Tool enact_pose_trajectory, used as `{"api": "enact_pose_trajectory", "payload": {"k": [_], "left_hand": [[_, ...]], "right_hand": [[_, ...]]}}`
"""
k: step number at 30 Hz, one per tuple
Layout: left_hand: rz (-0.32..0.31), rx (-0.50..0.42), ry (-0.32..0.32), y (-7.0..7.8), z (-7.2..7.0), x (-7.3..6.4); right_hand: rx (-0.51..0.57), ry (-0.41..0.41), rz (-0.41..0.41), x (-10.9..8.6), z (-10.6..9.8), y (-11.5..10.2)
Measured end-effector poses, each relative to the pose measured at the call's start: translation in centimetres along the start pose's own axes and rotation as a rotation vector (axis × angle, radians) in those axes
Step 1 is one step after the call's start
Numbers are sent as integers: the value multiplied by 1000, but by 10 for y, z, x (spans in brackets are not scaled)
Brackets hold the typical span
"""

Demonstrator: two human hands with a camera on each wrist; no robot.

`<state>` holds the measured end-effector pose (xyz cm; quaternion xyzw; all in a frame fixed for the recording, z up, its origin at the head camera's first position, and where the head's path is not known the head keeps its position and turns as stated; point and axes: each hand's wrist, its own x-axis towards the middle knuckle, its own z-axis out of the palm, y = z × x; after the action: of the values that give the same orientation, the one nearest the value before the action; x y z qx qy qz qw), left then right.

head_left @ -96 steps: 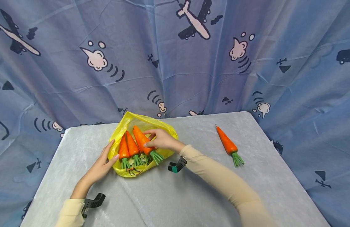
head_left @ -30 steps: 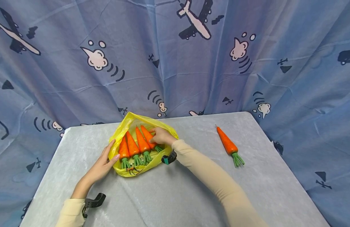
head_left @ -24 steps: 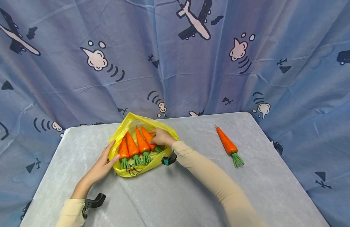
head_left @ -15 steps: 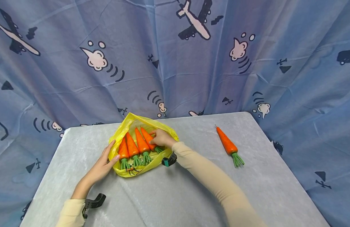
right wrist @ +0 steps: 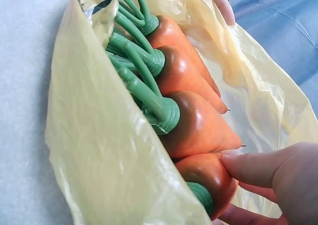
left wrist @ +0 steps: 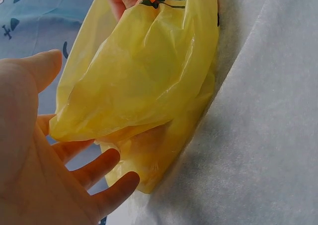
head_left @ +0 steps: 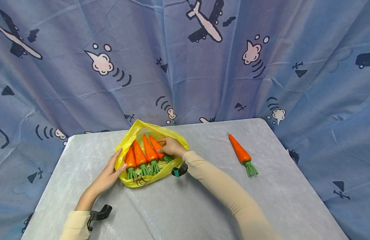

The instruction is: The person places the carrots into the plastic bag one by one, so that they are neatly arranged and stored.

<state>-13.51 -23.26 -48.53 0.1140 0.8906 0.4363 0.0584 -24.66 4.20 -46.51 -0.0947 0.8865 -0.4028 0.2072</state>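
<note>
A yellow plastic bag (head_left: 170,171) lies on its side with its mouth spread. Several orange carrots (head_left: 139,154) with green stalks lie in a row inside it. My right hand (head_left: 173,146) reaches into the bag at the right end of the row. Its thumb and fingers pinch the rightmost carrot (right wrist: 201,174), seen close in the right wrist view. My left hand (head_left: 108,171) touches the bag's left edge with fingers spread; in the left wrist view the thumb (left wrist: 47,68) stands apart from the plastic.
One more carrot (head_left: 240,150) lies on the right side of the grey-covered table (head_left: 173,210). Behind the table hangs a blue curtain (head_left: 185,76) printed with aeroplanes. A black strap with a camera (head_left: 179,169) is on the right wrist.
My right hand has moved right with the carrot that it held over the others, which is now at the row's right end. In the last second almost nothing has moved; the left hand stayed put.
</note>
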Motion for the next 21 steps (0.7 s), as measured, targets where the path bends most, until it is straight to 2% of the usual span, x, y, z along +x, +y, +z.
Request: {"api": "enact_pose_trajectory", "payload": {"k": [12, 21], "left_hand": [[-13, -5, -8, 4, -1, 0], [-8, 5, -7, 4, 0, 0]], "right_hand": [[38, -24, -13, -5, -5, 4], [-44, -21, -79, -17, -13, 0]]}}
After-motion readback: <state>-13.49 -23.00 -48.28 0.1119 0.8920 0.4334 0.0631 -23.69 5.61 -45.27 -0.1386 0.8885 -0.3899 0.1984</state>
